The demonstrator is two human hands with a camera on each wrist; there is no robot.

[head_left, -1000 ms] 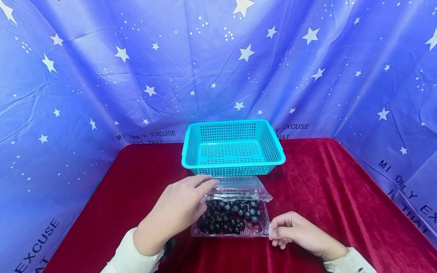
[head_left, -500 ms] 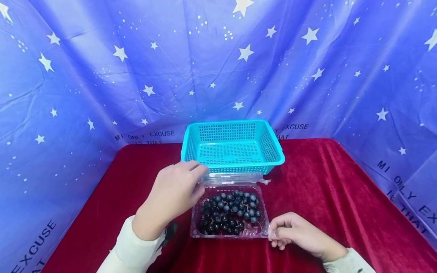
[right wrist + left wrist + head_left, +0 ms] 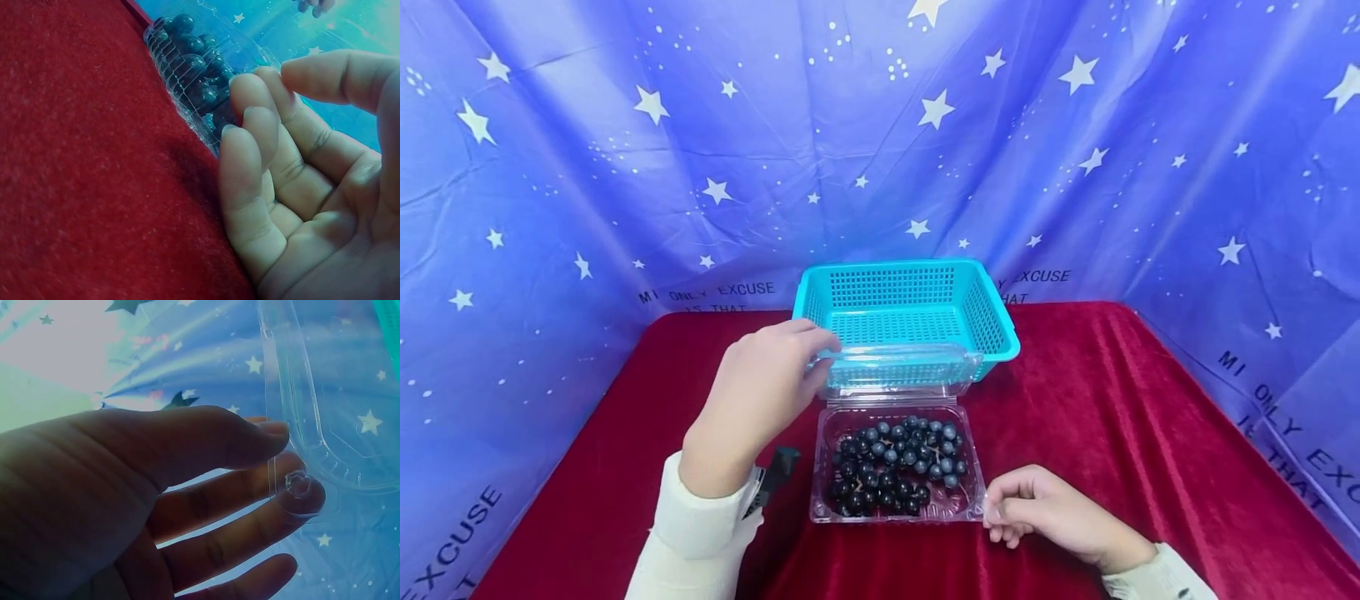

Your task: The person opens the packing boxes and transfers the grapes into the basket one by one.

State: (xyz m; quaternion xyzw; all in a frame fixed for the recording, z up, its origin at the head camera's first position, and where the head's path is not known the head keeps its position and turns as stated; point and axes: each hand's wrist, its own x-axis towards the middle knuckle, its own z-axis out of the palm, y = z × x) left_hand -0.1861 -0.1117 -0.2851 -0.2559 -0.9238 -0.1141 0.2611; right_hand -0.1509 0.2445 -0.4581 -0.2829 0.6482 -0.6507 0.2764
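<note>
A clear plastic clamshell box [image 3: 951,504] sits on the red cloth with its hinge on the far side. Inside it lie bunches of dark grapes [image 3: 887,467]. My left hand [image 3: 752,396] pinches the left corner of the raised clear lid [image 3: 895,367], thumb on one face and fingers behind, as the left wrist view shows on the lid's edge [image 3: 294,381]. At the box's near right corner, my right hand [image 3: 1052,512] pinches the rim between thumb and forefinger, its other fingers curled beside the wall. Grapes [image 3: 190,62] show through that wall in the right wrist view.
Right behind the box stands a turquoise basket [image 3: 891,271] with perforated walls and nothing in it; the lid overlaps its front in the head view. Red velvet cloth [image 3: 1112,400] covers the table. A blue starry curtain [image 3: 820,125] hangs around the back and sides.
My left hand has moved up and away, swinging the lid back from over the grapes to stand raised before the basket. The right hand stays at the near corner.
</note>
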